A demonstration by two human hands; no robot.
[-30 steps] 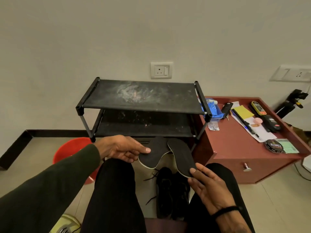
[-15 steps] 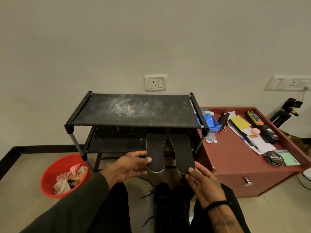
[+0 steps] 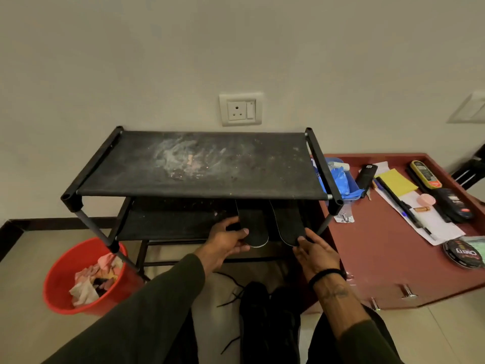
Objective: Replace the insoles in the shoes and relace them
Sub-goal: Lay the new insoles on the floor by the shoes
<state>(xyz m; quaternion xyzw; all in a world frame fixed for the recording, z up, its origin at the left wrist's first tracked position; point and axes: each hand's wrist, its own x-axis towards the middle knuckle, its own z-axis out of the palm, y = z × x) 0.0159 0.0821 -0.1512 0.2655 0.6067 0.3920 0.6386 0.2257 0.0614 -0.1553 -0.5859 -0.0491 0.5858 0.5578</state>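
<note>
Two dark insoles lie side by side on the lower shelf of a black rack (image 3: pixel 199 164), toes under the top shelf. My left hand (image 3: pixel 225 243) pinches the heel of the left insole (image 3: pixel 253 227) between thumb and fingers. My right hand (image 3: pixel 316 252) holds the heel of the right insole (image 3: pixel 288 225) with its fingertips. A pair of black shoes (image 3: pixel 270 319) stands on the floor between my legs, with loose black laces (image 3: pixel 231 295) trailing to the left.
A red bucket (image 3: pixel 65 269) with crumpled rags stands on the floor at the left. A red-brown cabinet (image 3: pixel 380 248) at the right carries a polish tin (image 3: pixel 463 253), pens, papers and a blue bag (image 3: pixel 341 179). The wall is close behind the rack.
Both hands moved forward from above my lap and carried the insoles onto the rack's lower shelf. The insoles went from splayed apart to parallel, pushed further under the top shelf.
</note>
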